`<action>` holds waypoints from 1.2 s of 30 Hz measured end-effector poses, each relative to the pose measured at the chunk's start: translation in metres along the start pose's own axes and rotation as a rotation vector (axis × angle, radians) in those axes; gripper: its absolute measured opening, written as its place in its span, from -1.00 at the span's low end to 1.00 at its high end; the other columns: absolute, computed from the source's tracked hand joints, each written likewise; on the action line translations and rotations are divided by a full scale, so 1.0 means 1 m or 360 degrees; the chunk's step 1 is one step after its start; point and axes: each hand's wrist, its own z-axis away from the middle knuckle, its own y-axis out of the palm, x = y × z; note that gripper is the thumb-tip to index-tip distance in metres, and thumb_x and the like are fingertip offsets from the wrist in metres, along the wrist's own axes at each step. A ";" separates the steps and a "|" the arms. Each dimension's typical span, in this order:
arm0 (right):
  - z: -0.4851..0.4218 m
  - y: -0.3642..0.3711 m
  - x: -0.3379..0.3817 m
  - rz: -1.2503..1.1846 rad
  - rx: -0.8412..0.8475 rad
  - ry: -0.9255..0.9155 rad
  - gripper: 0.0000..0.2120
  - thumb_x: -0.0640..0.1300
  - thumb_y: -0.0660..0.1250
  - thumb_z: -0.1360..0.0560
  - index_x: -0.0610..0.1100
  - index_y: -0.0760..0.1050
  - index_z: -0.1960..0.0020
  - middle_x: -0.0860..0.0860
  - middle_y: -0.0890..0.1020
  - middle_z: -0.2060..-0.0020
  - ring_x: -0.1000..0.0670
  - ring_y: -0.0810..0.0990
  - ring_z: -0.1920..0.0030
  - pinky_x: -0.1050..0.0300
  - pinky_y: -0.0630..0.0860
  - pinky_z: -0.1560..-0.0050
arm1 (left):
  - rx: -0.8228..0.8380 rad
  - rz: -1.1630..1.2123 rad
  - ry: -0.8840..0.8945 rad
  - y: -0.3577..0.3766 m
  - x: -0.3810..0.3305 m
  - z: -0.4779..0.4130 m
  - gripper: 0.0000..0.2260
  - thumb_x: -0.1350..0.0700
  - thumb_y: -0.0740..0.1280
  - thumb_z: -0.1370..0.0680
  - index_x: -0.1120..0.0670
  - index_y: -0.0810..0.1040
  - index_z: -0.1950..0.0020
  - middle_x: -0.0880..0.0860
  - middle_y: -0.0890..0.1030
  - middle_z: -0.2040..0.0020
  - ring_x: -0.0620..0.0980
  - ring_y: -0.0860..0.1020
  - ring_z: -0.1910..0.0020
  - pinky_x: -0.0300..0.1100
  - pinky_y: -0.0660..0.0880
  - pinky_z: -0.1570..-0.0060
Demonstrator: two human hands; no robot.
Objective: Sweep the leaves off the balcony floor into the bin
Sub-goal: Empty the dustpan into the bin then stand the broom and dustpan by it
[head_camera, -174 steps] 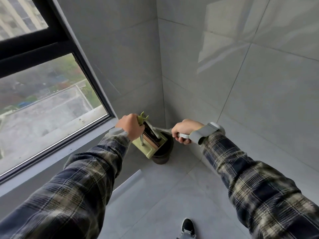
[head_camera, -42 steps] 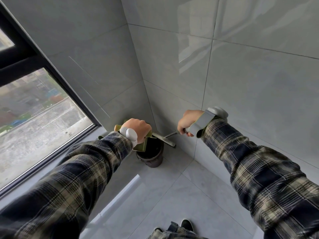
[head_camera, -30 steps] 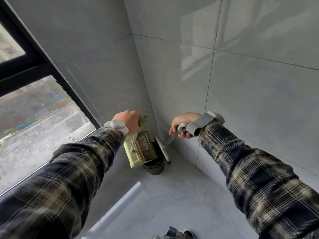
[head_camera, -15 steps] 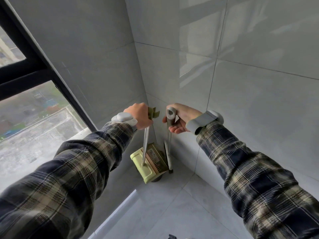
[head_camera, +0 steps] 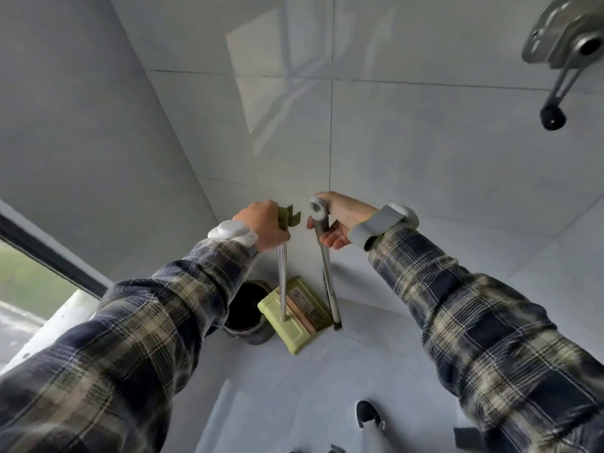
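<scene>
Both tools are now hanging upright at frame centre: left hand [head_camera: 264, 228] gripping the dustpan [head_camera: 294, 318], right hand [head_camera: 340, 223] gripping the broom [head_camera: 327, 273]. Having tipped over the bin [head_camera: 243, 308], the dustpan is swinging clear beside it, probably emptied.

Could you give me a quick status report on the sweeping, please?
Left hand grips the dustpan handle, right hand grips the broom. Dustpan upright beside the bin in the corner. No leaves visible on the floor; nothing in the way.
</scene>
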 end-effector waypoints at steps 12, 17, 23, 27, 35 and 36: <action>0.064 0.006 -0.081 -0.0292 -0.0325 0.0196 -0.67 0.02 0.21 -0.54 -0.27 0.53 0.03 -0.17 0.54 0.36 -0.03 0.45 0.65 0.32 0.34 0.58 | 0.0120 -0.0136 0.0442 0.053 -0.052 0.034 -0.83 -0.04 0.40 -0.40 -0.07 0.51 0.05 -0.07 0.55 0.23 -0.07 0.54 0.29 -0.17 0.57 0.27; 0.077 -0.014 -0.111 -0.0332 -0.0362 0.0252 -0.63 0.07 0.20 -0.53 -0.24 0.56 0.09 -0.16 0.55 0.34 -0.03 0.45 0.62 0.30 0.35 0.56 | 0.0190 -0.0207 0.0505 0.069 -0.078 0.048 -0.81 -0.05 0.40 -0.42 -0.07 0.51 0.02 -0.08 0.56 0.21 -0.07 0.55 0.27 -0.12 0.59 0.22; 0.086 -0.033 -0.140 -0.0299 -0.0324 0.0316 -0.64 0.04 0.16 -0.55 -0.24 0.54 0.04 -0.18 0.54 0.33 -0.06 0.48 0.55 0.24 0.39 0.50 | 0.0285 -0.0285 0.0504 0.086 -0.089 0.057 -0.82 -0.08 0.40 -0.45 -0.06 0.47 0.05 -0.05 0.56 0.15 -0.01 0.56 0.20 -0.16 0.51 0.23; 0.079 -0.041 -0.150 -0.0361 -0.0371 0.0326 -0.64 0.02 0.14 -0.56 -0.26 0.54 0.02 -0.19 0.54 0.32 -0.05 0.50 0.61 0.26 0.40 0.54 | 0.0345 -0.0328 0.0555 0.091 -0.092 0.044 -0.78 -0.09 0.39 -0.47 -0.03 0.49 -0.02 -0.04 0.58 0.10 0.01 0.57 0.16 -0.13 0.53 0.16; 0.026 -0.052 -0.141 -0.0468 -0.0379 0.0415 -0.64 -0.07 -0.02 -0.61 -0.28 0.46 -0.04 -0.24 0.51 0.32 -0.13 0.51 0.60 0.23 0.45 0.60 | 0.0233 -0.0824 0.0890 0.112 -0.086 -0.012 -0.77 -0.18 0.31 -0.56 -0.04 0.52 -0.03 -0.03 0.58 0.05 0.03 0.44 -0.08 -0.12 0.39 -0.02; 0.014 -0.053 -0.143 -0.0515 -0.0396 0.0422 -0.64 -0.09 -0.03 -0.59 -0.28 0.46 -0.05 -0.25 0.51 0.33 -0.14 0.51 0.60 0.22 0.46 0.58 | 0.0214 -0.0892 0.0961 0.117 -0.083 -0.025 -0.79 -0.18 0.32 -0.56 -0.05 0.53 -0.01 -0.04 0.59 0.06 0.03 0.43 -0.09 -0.12 0.38 -0.02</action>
